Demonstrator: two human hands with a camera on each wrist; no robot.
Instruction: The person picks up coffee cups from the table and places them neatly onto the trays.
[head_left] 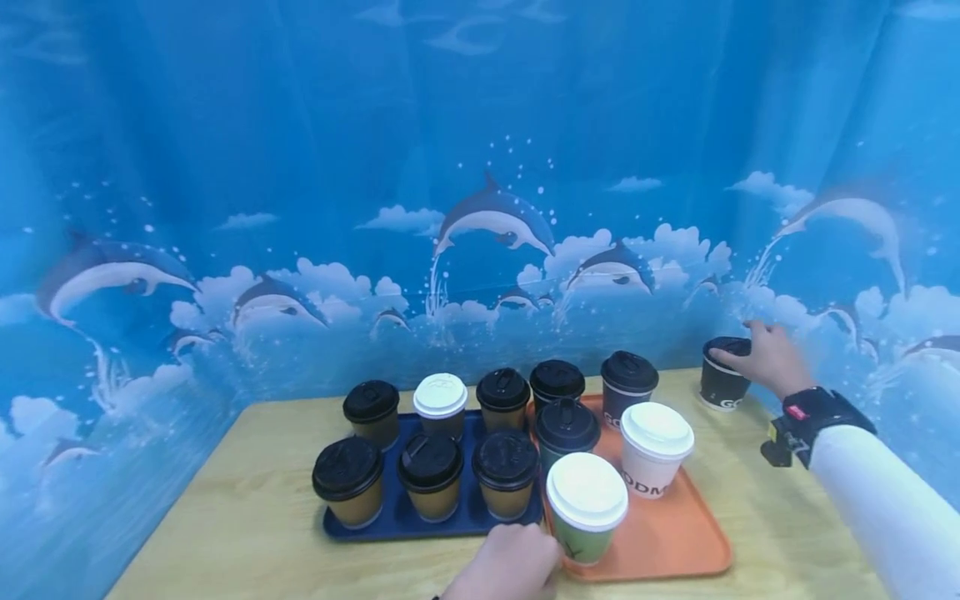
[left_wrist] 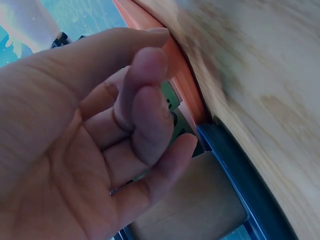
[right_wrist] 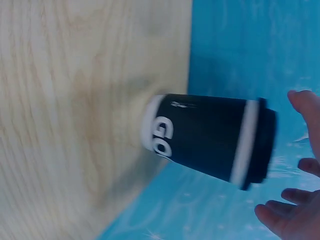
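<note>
At the table's right rear corner stands an upright black paper cup (right_wrist: pixel 205 135) with a black lid and white lettering. My right hand (head_left: pixel 772 358) is at its lid in the head view; the right wrist view shows the fingers (right_wrist: pixel 270 220) spread and apart from the lid. My left hand (head_left: pixel 506 562) hovers at the front, its fingers loosely curled and holding nothing. Nearest to it are a green cup with a white lid (head_left: pixel 587 508) and a brown cup with a black lid (head_left: pixel 506 475).
A blue tray (head_left: pixel 405 525) bears several brown cups, one with a white lid (head_left: pixel 441 396). Against it lies an orange tray (head_left: pixel 675 542) with several cups, including a white cup (head_left: pixel 654 450). A blue dolphin-print curtain (head_left: pixel 375 208) closes off the table's back and sides.
</note>
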